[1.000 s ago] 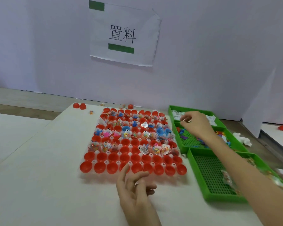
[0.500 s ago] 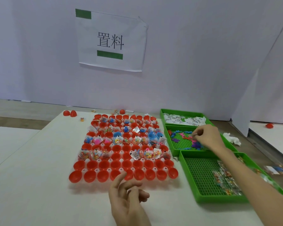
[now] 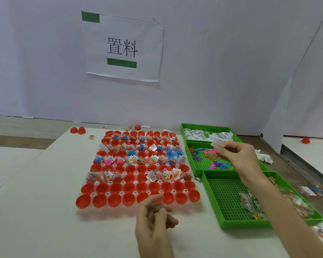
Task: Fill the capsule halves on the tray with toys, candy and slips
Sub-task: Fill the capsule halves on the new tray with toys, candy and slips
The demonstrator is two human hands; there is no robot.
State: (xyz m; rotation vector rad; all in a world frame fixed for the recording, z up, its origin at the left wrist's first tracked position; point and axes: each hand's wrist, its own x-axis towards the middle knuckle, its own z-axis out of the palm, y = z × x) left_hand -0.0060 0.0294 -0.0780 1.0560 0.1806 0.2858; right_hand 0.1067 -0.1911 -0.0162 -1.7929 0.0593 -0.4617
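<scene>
A clear tray (image 3: 198, 202) of red capsule halves (image 3: 116, 187) lies mid-table; the far rows hold toys, candy bags and slips, the two nearest rows look empty. Three green bins stand to its right: slips (image 3: 207, 135) at the back, small plastic toys (image 3: 211, 159) in the middle, candy bags (image 3: 250, 205) in the nearest. My right hand (image 3: 239, 155) hovers over the toy bin and pinches a small white slip (image 3: 217, 144) between thumb and fingers. My left hand (image 3: 153, 222) hangs loosely curled just in front of the tray, holding nothing.
Loose red capsule halves (image 3: 77, 130) and stray candy bags lie at the table's far edge. A paper sign (image 3: 122, 47) hangs on the white wall behind. A crumpled white tissue (image 3: 265, 157) sits right of the bins. More candy bags spill beside the nearest bin.
My right hand drew back from the slips bin toward the toy bin, now holding a slip. The camera tilted, shifting the scene. My left hand stayed in front of the tray.
</scene>
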